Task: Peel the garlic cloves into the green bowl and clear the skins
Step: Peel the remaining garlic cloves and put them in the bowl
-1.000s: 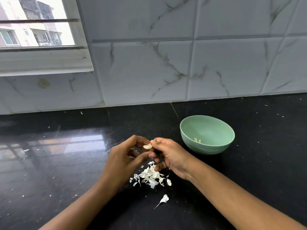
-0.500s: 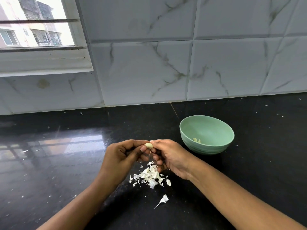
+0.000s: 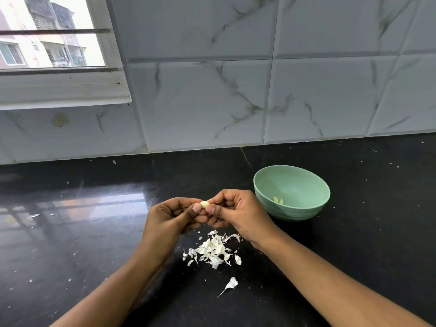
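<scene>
A pale garlic clove (image 3: 204, 204) is pinched between the fingertips of my left hand (image 3: 168, 219) and my right hand (image 3: 238, 212), held a little above the black counter. Both thumbs press against its underside. Directly below the hands lies a heap of white garlic skins (image 3: 213, 250), with one separate skin (image 3: 231, 284) nearer to me. The green bowl (image 3: 309, 210) stands just right of my right hand and holds a couple of peeled cloves (image 3: 278, 200).
The black counter (image 3: 82, 244) is glossy and dotted with small skin flecks. A marbled tile wall (image 3: 236, 102) closes the back, and a white window sill (image 3: 63, 90) juts out at the upper left.
My hands have drawn closer together around the clove and lowered slightly. The left fingers, spread a second ago, now curl in around it.
</scene>
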{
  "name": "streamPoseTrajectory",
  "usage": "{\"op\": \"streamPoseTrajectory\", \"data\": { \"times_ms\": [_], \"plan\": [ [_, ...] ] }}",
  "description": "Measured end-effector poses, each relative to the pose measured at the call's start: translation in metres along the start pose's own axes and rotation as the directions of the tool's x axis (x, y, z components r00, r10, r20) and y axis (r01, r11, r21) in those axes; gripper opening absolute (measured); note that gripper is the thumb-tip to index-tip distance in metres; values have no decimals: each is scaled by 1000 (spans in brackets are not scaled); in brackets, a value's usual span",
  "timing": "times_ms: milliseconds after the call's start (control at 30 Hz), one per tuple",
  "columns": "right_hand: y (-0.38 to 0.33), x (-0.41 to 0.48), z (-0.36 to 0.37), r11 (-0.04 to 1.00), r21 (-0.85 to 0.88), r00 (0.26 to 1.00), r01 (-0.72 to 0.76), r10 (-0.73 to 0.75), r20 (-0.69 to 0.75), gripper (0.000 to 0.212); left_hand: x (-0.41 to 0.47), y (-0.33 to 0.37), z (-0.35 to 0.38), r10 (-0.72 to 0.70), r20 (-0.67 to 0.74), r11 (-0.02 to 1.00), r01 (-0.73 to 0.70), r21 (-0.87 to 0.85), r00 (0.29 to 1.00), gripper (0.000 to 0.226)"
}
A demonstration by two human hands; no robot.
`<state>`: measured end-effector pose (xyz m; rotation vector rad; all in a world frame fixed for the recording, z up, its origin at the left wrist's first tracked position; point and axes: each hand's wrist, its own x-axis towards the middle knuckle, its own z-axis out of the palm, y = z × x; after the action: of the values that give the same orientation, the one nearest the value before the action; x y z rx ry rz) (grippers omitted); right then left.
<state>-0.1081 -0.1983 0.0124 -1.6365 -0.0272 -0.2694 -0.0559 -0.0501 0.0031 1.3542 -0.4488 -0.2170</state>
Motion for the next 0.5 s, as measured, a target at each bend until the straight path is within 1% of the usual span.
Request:
{"op": "streamPoseTrajectory", "data": {
  "times_ms": [67,133,200,267,300,367,400,433,500],
  "plan": [
    [0,-1,0,996,82,999,-39,39,11,3,-1,-2,2,-47,-7,996,46,-76,999,13],
    [-1,-2,1,983,164,996,-87,83,27,2,0,-3,4,-68,-8,992,67,-108,998,12],
    [-1,-2,1,966,215,990,-143,134,53,6,1,-2,3,-60,-1,994,59,-91,998,8],
    [-2,-1,1,952,242,982,-188,173,81,10,2,-1,1,-62,-1,997,62,-38,998,7],
    [-3,-1,1,947,251,979,-199,183,87,11,2,0,0,-83,-5,996,83,-8,997,14],
    [-3,-1,0,948,244,979,-203,188,82,13,1,1,-2,-140,-10,985,140,100,990,39],
    [-4,-1,0,954,226,979,-199,187,76,13,0,1,-2,-144,2,975,141,171,990,49],
    [-4,-1,0,960,201,980,-194,184,70,12,-1,2,-1,-125,24,967,116,227,992,55],
    [-4,-2,1,975,137,983,-176,167,73,8,-2,2,-1,-59,87,964,34,263,994,54]
  ]
}}
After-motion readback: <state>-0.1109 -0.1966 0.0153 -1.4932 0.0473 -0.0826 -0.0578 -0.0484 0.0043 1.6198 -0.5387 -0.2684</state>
